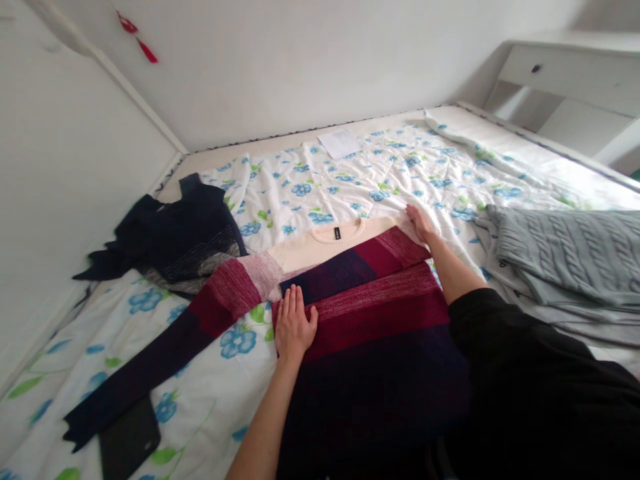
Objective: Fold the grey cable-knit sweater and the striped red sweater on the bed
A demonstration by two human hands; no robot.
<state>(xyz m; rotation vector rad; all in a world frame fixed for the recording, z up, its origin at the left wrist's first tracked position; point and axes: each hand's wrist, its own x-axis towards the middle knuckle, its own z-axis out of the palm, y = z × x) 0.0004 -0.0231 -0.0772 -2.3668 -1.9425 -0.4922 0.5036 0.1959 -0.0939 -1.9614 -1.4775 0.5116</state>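
Note:
A knitted sweater (370, 327) in cream, burgundy and navy bands lies spread on the bed, its neckline with a black label away from me. The right-hand sleeve is folded across the chest, while the other stretches out to the lower left. My left hand (294, 327) rests flat on the folded sleeve's cuff end, fingers extended. At the far right shoulder, my right hand (420, 223) lies against the fold with its fingers stretched out. No part of the sweater appears gripped by either hand.
A dark sweater (175, 227) lies crumpled at the left. Folded grey knitwear (575, 260) is stacked at the right. A flat black object (129, 440) sits partly under the outstretched sleeve. White paper (340, 143) lies near the wall on the flowered sheet (400, 173); a white desk (565, 73) stands beyond.

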